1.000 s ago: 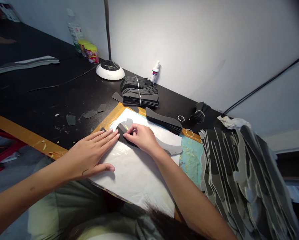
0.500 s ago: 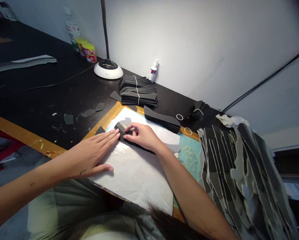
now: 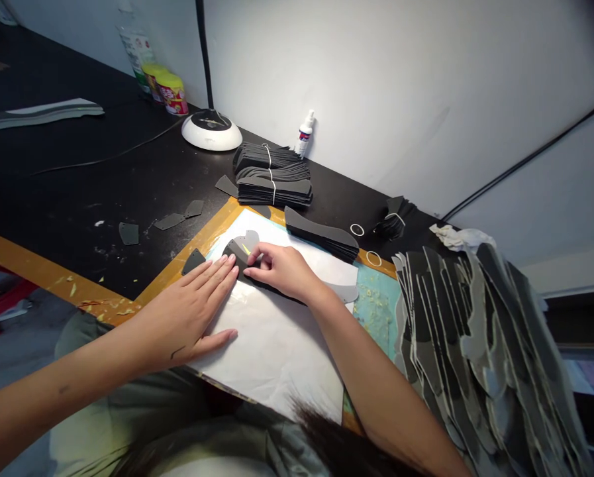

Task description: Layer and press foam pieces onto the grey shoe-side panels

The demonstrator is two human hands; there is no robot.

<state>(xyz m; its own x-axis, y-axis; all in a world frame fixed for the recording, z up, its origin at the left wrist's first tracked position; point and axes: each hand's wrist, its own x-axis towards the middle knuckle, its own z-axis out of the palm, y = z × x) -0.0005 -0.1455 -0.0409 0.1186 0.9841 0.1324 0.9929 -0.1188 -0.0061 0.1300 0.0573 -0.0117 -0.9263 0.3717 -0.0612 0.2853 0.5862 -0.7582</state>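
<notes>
My left hand [image 3: 200,291] lies flat with its fingers stretched out, fingertips pressing the near left end of a dark grey cut piece [image 3: 234,249]. My right hand [image 3: 283,268] is closed, thumb and forefinger brought together over the same piece. Whatever may be between those fingertips is too small to make out. A thin yellow sliver [image 3: 246,250] shows just left of the right fingertips. Underneath is a lighter grey piece [image 3: 344,292], whose end shows right of my right wrist. A small dark piece [image 3: 193,260] touches my left fingers. White paper [image 3: 277,351] lies under everything.
Behind the paper lie a stack of dark curved pieces [image 3: 321,235] and banded bundles [image 3: 274,175]. A large heap of grey pieces [image 3: 465,331] stands at right. Further back are a lamp base [image 3: 212,136], a spray bottle [image 3: 304,134] and yellow-lidded tubs [image 3: 171,91]. Loose scraps [image 3: 128,233] lie at left.
My left hand has shifted slightly, its thumb a little further right. The right hand stays closed over the piece, almost unmoved. The whole view has tilted slightly.
</notes>
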